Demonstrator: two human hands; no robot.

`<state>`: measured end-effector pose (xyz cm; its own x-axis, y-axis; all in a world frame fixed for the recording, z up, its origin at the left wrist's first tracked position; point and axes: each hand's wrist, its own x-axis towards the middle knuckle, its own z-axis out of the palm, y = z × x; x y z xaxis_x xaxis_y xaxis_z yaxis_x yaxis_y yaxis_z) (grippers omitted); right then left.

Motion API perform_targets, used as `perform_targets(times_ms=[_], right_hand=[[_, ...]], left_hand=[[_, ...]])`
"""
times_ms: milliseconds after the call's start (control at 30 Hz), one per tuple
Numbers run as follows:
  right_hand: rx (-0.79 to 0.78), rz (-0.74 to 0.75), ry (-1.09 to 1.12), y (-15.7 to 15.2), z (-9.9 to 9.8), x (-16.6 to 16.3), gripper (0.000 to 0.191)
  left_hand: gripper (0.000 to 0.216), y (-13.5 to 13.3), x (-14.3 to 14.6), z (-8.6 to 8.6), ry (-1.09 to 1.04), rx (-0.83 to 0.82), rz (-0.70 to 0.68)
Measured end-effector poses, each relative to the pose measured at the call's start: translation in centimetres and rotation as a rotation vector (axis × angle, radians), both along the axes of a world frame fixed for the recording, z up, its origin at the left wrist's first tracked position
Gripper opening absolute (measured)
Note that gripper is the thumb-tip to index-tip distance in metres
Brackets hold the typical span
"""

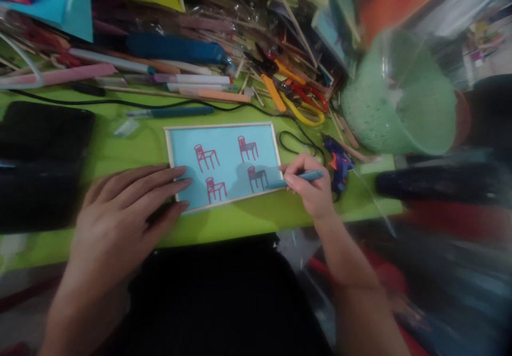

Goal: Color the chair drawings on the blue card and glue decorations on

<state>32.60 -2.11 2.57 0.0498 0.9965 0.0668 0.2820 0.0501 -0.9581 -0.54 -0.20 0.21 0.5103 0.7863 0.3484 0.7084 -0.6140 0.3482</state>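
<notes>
Pen (312,175) in right fingers (299,185), framed card (232,156), tub (404,116) (contents unclear)

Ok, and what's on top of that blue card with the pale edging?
Four drawn chairs show on the blue card. The left hand overlaps its left side, and the blue pen in the right hand crosses its lower right part. Any marks beneath them are covered.

Prob. a craft wkspace, w/ pens (200,79), scissors (296,113) & glue gun (340,165).

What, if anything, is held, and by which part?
The right hand holds a blue pen around its middle; the left hand lies over the left edge of the framed card, apparently gripping nothing.
</notes>
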Motion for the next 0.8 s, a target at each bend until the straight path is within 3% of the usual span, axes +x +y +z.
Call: perform_targets(times_ms=[800], right_hand=[[0.024,-0.024,0.013,-0.3,-0.5,-0.18,0.009]], left_hand=[[0.023,0.09,0.0,-0.51,-0.007,0.042,-0.004]])
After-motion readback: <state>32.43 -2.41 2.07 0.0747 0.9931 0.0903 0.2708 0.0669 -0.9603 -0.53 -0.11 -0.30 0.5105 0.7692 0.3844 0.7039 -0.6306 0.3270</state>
